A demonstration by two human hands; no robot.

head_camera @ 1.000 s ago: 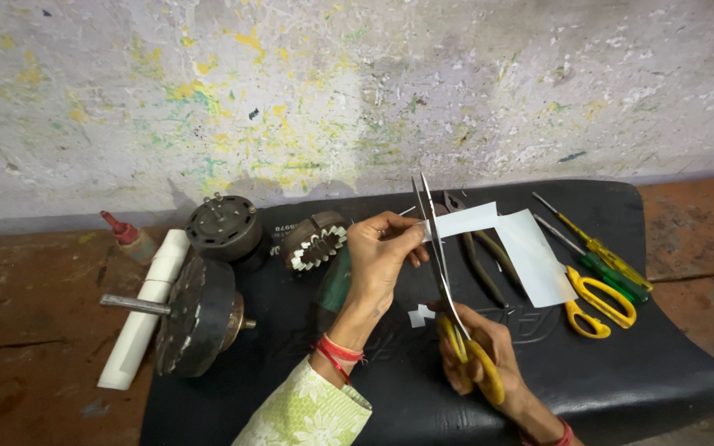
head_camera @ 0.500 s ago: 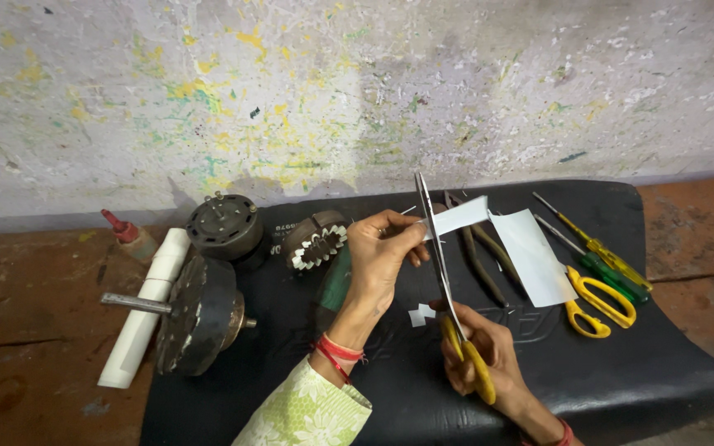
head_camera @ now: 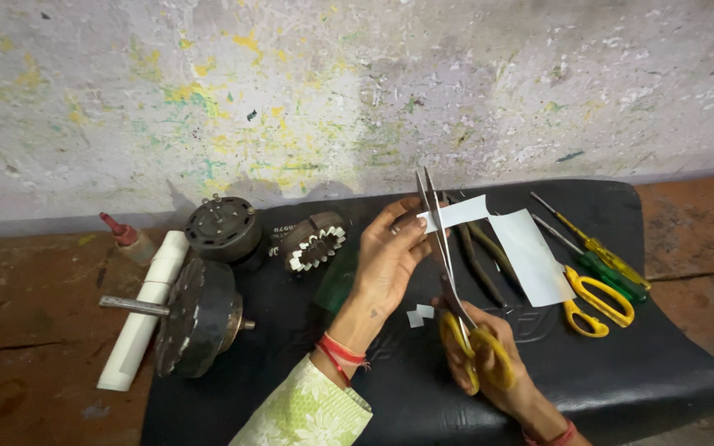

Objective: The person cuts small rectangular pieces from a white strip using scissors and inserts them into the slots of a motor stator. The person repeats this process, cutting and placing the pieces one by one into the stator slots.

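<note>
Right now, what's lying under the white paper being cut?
Under the paper: dark pliers and the black cushion. The sheet's lower edge overlaps yellow scissors. Whatever else lies beneath the sheet is covered.

The left hand (head_camera: 390, 256) pinches a white paper strip (head_camera: 466, 212); the right hand (head_camera: 489, 363) holds yellow-handled scissors (head_camera: 448, 272), blades seemingly just parted around it, above a black cushion (head_camera: 663, 380).

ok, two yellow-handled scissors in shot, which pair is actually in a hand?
The pair in the right hand, blades pointing up at the white paper strip pinched by the left hand. The other pair lies untouched on the black cushion, beside the screwdrivers.
</note>
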